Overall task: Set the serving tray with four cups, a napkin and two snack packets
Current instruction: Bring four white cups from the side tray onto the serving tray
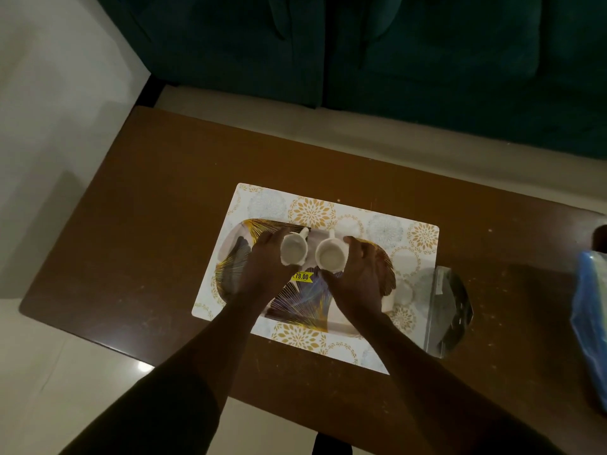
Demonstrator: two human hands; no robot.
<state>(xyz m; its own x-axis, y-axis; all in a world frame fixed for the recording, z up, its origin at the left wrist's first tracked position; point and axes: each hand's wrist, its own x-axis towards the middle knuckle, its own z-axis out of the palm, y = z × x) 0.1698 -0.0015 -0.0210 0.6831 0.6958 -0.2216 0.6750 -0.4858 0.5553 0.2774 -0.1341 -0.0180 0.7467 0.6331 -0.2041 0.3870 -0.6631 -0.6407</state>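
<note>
**Two cups going down side by side on the tray**

My left hand (262, 261) is curled around the left cup (293, 251), fingers wrapped on its outer side, and my right hand (359, 274) grips the right cup (331, 255) the same way from the other flank. Both cups are upright, mouths open to me, handles pointing away toward the sofa (394, 60). They sit just beside each other over the far half of the serving tray (295, 307); whether their bases are already touching it I cannot tell from up here.

To do this well, I think I should lower them level and together, keep a small gap between the rims so they do not knock, and let go only once each base feels flat. Keeping them tight to the far edge seems wise, since the near half of the tray, by the yellow price sticker (303, 276), looks like the room left for two more cups, the napkin and the packets.

The tray lies on a patterned placemat (328, 208) on the brown worktop (147, 224). To my right, off the mat, lie a shiny snack packet (450, 310) and a blue bag (589, 323) at the worktop's edge. I see no napkin for certain.
</note>
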